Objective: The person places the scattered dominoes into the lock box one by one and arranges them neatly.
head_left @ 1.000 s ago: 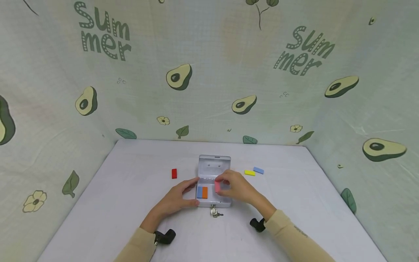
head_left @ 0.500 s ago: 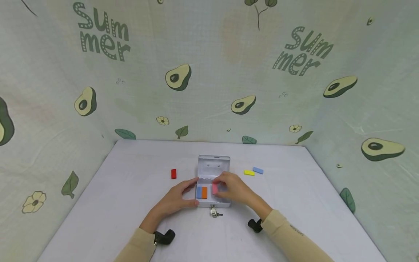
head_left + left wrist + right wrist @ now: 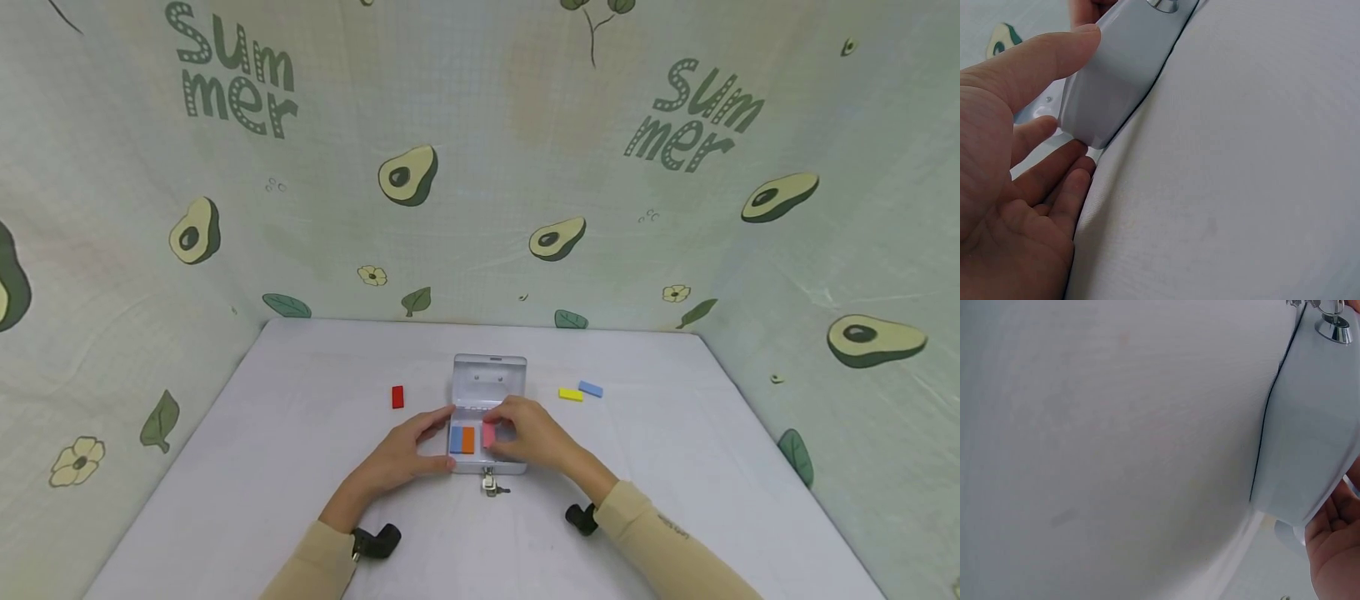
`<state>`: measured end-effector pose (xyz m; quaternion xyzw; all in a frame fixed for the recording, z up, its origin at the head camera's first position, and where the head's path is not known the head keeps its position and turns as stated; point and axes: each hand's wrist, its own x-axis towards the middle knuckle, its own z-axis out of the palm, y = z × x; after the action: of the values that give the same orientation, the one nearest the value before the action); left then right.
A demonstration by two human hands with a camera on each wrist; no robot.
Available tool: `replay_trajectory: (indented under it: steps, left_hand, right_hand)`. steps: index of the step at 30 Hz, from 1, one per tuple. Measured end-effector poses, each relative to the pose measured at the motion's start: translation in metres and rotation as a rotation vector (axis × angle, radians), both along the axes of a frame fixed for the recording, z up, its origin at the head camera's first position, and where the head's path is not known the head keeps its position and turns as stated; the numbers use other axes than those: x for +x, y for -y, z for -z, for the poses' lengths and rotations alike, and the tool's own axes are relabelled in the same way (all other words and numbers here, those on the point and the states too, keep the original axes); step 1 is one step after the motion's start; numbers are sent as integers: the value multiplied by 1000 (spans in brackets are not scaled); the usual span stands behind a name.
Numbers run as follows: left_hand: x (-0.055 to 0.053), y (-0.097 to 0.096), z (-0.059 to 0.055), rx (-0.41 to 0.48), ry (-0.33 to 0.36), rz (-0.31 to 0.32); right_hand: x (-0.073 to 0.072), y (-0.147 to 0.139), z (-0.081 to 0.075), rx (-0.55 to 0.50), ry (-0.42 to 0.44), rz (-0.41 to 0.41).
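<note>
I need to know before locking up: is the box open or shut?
The box is open: its lid stands raised at the back, and a blue block and orange block show inside.

We look forward and down over the bench (image 3: 300, 392) from the head; wrist views sit close, both sharing the box (image 3: 1125, 69), upper left versus right edge.
</note>
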<state>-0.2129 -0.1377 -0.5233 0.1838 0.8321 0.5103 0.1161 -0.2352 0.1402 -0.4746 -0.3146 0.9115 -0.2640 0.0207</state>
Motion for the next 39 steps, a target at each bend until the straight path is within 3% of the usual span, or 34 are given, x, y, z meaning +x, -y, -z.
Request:
replay_trajectory:
  steps: [39]
  left_hand:
    - [0,0,0,43,2,19]
  right_hand:
    - [2,7,7,30,-27,-7]
